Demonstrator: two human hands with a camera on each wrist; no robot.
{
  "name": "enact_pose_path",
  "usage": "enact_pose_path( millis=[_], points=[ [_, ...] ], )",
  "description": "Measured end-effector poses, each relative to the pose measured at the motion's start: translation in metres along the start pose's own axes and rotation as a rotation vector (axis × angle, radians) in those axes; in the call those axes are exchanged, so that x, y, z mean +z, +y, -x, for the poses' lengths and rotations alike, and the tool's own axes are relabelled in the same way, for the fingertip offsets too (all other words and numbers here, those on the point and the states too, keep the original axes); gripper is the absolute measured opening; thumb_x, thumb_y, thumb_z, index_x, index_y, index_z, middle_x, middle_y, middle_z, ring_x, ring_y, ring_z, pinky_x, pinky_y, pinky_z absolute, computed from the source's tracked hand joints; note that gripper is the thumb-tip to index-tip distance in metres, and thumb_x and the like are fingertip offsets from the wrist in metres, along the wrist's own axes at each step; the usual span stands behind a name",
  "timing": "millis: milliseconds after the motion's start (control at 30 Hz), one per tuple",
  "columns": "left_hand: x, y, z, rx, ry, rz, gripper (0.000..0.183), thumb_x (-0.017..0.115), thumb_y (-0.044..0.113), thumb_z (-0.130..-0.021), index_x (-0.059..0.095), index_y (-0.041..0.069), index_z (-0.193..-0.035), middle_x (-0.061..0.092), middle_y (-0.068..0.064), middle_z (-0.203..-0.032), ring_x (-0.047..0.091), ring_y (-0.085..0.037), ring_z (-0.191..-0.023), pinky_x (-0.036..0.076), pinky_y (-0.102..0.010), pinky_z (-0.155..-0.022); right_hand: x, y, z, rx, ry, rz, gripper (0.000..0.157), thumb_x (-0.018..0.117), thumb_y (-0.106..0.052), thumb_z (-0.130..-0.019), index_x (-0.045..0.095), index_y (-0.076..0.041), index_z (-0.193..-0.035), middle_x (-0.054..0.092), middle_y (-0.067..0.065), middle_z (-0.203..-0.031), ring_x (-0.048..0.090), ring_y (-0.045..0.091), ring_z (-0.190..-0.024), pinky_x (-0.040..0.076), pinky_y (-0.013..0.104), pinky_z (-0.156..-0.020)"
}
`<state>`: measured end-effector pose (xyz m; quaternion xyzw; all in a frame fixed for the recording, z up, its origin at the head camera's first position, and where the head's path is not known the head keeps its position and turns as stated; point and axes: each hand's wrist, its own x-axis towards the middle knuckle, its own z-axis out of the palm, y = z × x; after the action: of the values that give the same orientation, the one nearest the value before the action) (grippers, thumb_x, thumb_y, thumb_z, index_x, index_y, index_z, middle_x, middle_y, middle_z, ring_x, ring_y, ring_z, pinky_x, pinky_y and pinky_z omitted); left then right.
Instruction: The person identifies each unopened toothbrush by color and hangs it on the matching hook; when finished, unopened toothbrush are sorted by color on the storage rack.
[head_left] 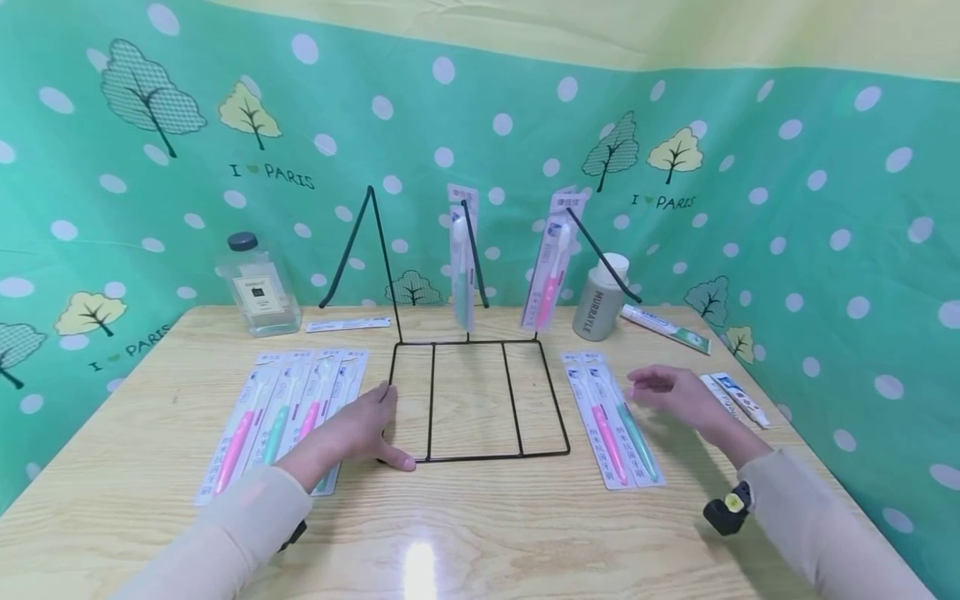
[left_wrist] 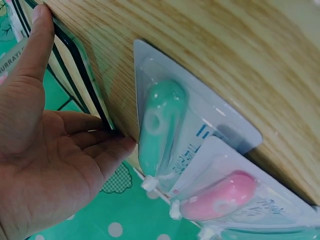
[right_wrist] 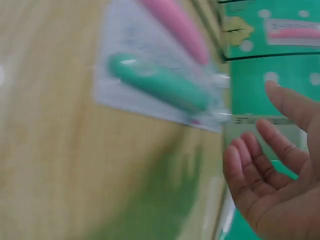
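A black wire rack (head_left: 487,457) stands mid-table. My left hand (head_left: 366,427) rests at its front left corner, thumb and fingers spread along the rods; the left wrist view shows the palm bare. Upright in the rack are a green toothbrush in its blister pack (head_left: 460,250) and a pink packaged toothbrush (head_left: 551,283). My right hand (head_left: 678,396) hovers empty, fingers loosely bent, just right of two flat packs, a pink toothbrush (head_left: 609,442) and a green toothbrush (head_left: 636,442). Several packaged toothbrushes (head_left: 242,433) lie left of the rack, partly hidden by my left arm.
At the back left is a clear bottle with a dark cap (head_left: 262,292), near a slim white box (head_left: 348,324). A grey bottle (head_left: 596,304) stands behind the rack's right side. Further right lie a toothpaste tube (head_left: 667,329) and small tubes (head_left: 738,398). A green curtain (head_left: 300,250) hangs behind.
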<state>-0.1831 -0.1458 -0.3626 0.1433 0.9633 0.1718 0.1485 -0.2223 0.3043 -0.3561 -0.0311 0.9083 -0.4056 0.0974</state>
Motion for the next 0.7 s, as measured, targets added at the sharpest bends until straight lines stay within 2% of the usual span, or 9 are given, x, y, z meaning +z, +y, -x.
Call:
enact_pose_path(
  millis=[100, 233, 333, 700],
  points=[
    [0.000, 0.000, 0.000, 0.001, -0.001, -0.003, 0.120, 0.074, 0.057, -0.058, 0.017, -0.011, -0.139, 0.011, -0.029, -0.145, 0.015, -0.042, -0.132, 0.019, -0.049, -0.107, 0.010, 0.004, 0.001, 0.048, -0.013, 0.059, 0.059, 0.066, -0.037, -0.082, 0.049, -0.003, -0.127, 0.055, 0.013, -0.112, 0.053, 0.024, -0.098, 0.050, 0.033, -0.075],
    [0.000, -0.001, -0.001, -0.001, -0.003, -0.002, 0.120, 0.074, 0.057, -0.058, 0.017, -0.010, -0.139, 0.011, -0.029, -0.145, 0.015, -0.041, -0.132, 0.019, -0.048, -0.107, 0.022, 0.005, 0.001, 0.078, -0.005, 0.205, 0.071, 0.068, -0.046, -0.076, 0.049, -0.002, -0.127, 0.053, 0.018, -0.117, 0.050, 0.028, -0.099, 0.047, 0.040, -0.079],
    [0.000, -0.001, -0.001, 0.001, -0.006, -0.003, 0.120, 0.074, 0.057, -0.059, 0.017, -0.010, -0.140, 0.011, -0.028, -0.145, 0.015, -0.041, -0.133, 0.019, -0.048, -0.107, 0.026, 0.005, 0.001, 0.085, 0.002, 0.270, 0.074, 0.070, -0.047, -0.074, 0.048, -0.001, -0.127, 0.051, 0.020, -0.118, 0.049, 0.029, -0.100, 0.044, 0.045, -0.081],
    [0.002, -0.003, -0.002, 0.010, -0.002, -0.010, 0.120, 0.073, 0.058, -0.058, 0.017, -0.010, -0.140, 0.011, -0.028, -0.145, 0.015, -0.041, -0.133, 0.019, -0.048, -0.107, 0.022, -0.005, 0.002, 0.179, -0.012, 0.207, 0.063, 0.072, -0.024, -0.076, 0.045, 0.002, -0.127, 0.048, 0.025, -0.121, 0.051, 0.034, -0.102, 0.045, 0.046, -0.082]
  ],
)
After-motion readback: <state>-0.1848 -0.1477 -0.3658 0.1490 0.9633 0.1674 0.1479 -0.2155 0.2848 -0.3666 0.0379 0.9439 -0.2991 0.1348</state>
